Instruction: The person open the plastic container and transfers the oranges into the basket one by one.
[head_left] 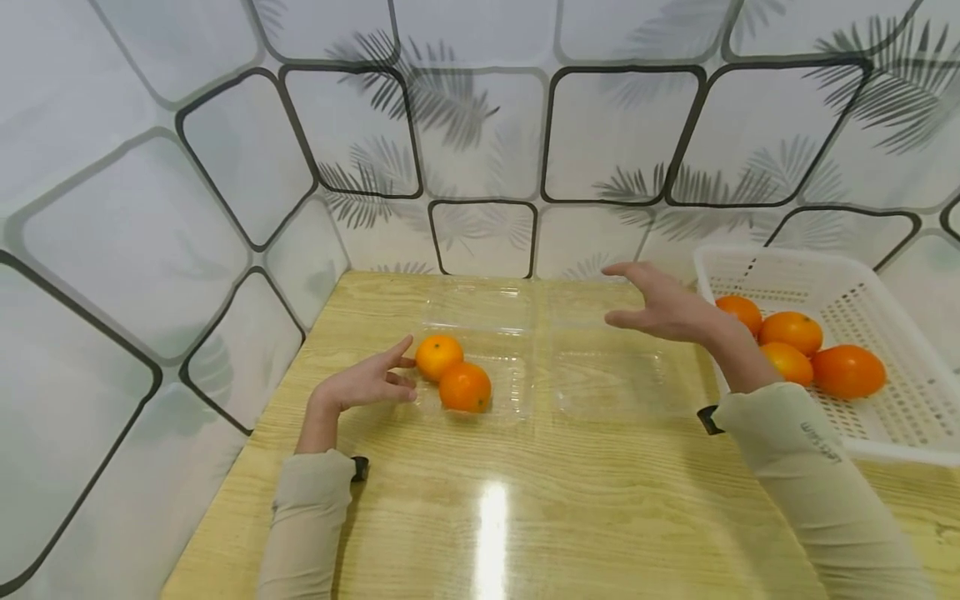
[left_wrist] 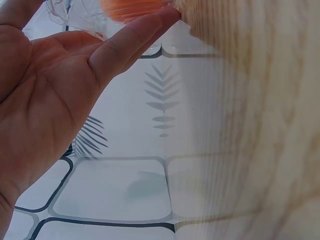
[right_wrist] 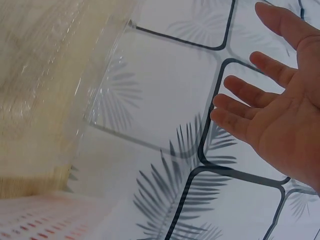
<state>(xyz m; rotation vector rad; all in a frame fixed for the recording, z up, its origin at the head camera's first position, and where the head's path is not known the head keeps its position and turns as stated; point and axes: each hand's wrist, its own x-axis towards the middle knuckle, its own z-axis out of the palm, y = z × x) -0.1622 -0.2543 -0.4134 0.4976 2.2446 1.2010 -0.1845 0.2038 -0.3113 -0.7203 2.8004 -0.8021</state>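
Note:
Two oranges, a rear one and a front one, lie side by side in the left part of a clear plastic box with its lid folded back. At that box's left side is my left hand, fingers loosely extended. In the left wrist view its fingertips come close to the plastic and an orange; whether they touch is unclear. My right hand hovers over the back of a second clear box, which holds no fruit. Its fingers are spread and nothing is between them, as the right wrist view shows.
To the right, a white perforated basket holds several oranges, partly behind my right forearm. A patterned wall borders the wooden table at the back and left.

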